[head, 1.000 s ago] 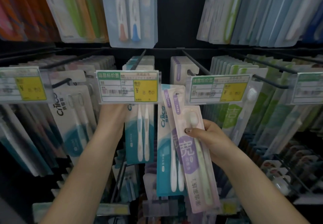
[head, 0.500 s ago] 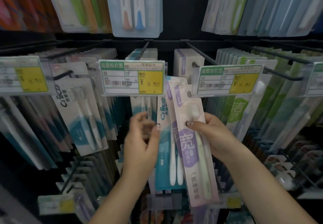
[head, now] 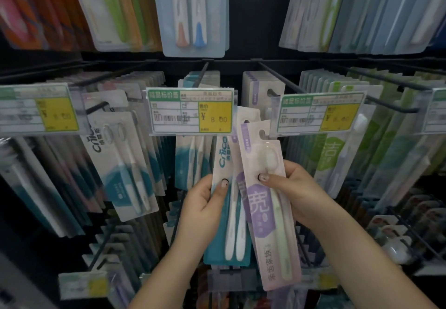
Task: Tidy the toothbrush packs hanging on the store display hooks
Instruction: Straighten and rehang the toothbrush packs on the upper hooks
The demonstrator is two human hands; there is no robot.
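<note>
The left hand [head: 205, 202] holds a teal and white toothbrush pack [head: 225, 212] by its left edge, with the thumb pressed on the front of the pack and the other fingers behind it. Two white toothbrushes are visible inside this pack, handles pointing down. The right hand [head: 296, 195] holds a purple and white toothbrush pack [head: 268, 202] by its right edge, thumb on the front near the brush head, other fingers curled behind. This pack is tilted, its top leaning to the left and its bottom to the right, and it lies partly over the teal pack, so the two packs touch and overlap in the middle. A second purple pack seems to sit just behind it, but I cannot tell if the right hand grips this one too.

Both packs are in the near centre of the display, below and between two price tags: the middle price tag [head: 190, 110] with a yellow field, and the right price tag [head: 318, 113]. The tops of the packs reach up behind these tags, and I cannot tell if they hang on a hook there.

On the left, another teal pack [head: 120, 161] hangs tilted on a black hook [head: 96, 108]. On the right hang rows of green packs [head: 337, 154]. Above, a far row holds a light blue pack [head: 193, 14] with an orange and a blue handle.
</note>
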